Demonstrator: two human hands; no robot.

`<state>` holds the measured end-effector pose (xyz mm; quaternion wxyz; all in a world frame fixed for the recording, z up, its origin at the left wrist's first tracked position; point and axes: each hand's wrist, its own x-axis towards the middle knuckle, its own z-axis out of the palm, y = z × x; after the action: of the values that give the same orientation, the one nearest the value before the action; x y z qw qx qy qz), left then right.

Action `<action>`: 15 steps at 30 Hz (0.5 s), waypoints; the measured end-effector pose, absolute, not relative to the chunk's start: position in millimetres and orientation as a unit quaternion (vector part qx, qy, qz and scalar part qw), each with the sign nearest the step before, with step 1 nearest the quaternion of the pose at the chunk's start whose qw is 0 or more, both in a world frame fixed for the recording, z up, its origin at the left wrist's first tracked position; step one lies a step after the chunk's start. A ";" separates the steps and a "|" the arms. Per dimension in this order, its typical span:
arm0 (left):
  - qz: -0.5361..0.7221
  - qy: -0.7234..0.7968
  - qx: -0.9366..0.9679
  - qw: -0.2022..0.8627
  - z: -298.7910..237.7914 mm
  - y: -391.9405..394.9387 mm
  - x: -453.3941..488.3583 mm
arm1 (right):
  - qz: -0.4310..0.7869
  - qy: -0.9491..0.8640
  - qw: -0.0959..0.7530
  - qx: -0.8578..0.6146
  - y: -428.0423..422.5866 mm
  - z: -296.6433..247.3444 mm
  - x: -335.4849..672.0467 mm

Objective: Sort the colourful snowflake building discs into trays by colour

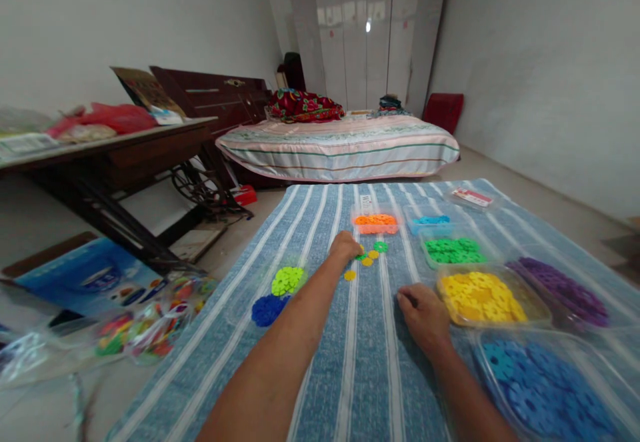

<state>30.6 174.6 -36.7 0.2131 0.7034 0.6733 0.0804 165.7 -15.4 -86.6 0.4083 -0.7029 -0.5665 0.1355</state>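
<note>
Left hand (345, 245) is stretched far forward, fingers bent down onto the loose discs (369, 260); whether it pinches one, cannot tell. The discs lie on the striped cloth (320, 229), touching the left fingertips and trailing just to their right. Their short row runs from near-left to far-right, toward the orange tray (376, 223) just beyond. The discs are round and flat, so they point no way. Right hand (425, 312) rests nearer the body, knuckles up, fingers curled under, nothing seen in it, just beside the yellow tray (493, 299). The left hand is clearly the nearer one to the discs.
</note>
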 end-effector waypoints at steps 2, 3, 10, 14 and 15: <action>0.094 0.677 0.699 0.211 -37.8 173.1 28.5 | 0.136 -0.566 0.408 -0.703 -15.4 -86.1 165.6; 0.102 0.679 0.696 0.210 -38.2 171.5 27.7 | 0.136 -0.566 0.407 -0.703 -15.3 -85.9 165.7; 0.166 0.683 0.678 0.215 -33.0 161.2 20.4 | 0.134 -0.564 0.405 -0.707 -14.1 -86.6 166.6; 0.200 0.665 0.682 0.229 -18.8 158.4 22.7 | 0.125 -0.565 0.409 -0.705 -13.2 -86.4 166.2; 0.206 0.653 0.688 0.240 -14.9 155.5 26.6 | 0.123 -0.565 0.408 -0.707 -13.0 -86.1 166.0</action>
<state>26.6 155.5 -14.9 0.2398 0.6879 0.6535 0.2056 166.0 -13.0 -86.1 0.4082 -0.7065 -0.5649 0.1228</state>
